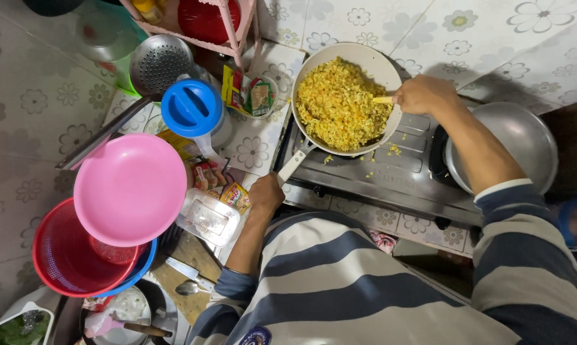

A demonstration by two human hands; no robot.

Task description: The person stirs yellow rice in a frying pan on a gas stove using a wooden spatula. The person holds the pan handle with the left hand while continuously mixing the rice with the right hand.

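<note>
Red-yellow-green sachets (250,96) fill a cup; yellow packet (236,195) beside clear box (208,217).

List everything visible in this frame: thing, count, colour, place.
frying pan: 1, pale, on stove, full of yellow noodles
stove: 1, steel, centre
steel bowl: 1, silver, right burner
pink bowl: 1, left, atop red basket
jug lid: 1, blue, beside pan
colander ladle: 1, steel, top left
plastic box: 1, clear, by handle
seasoning packets: several, mixed colours, in a small bowl
left hand: at pan handle
right hand: holding utensil in noodles
</note>
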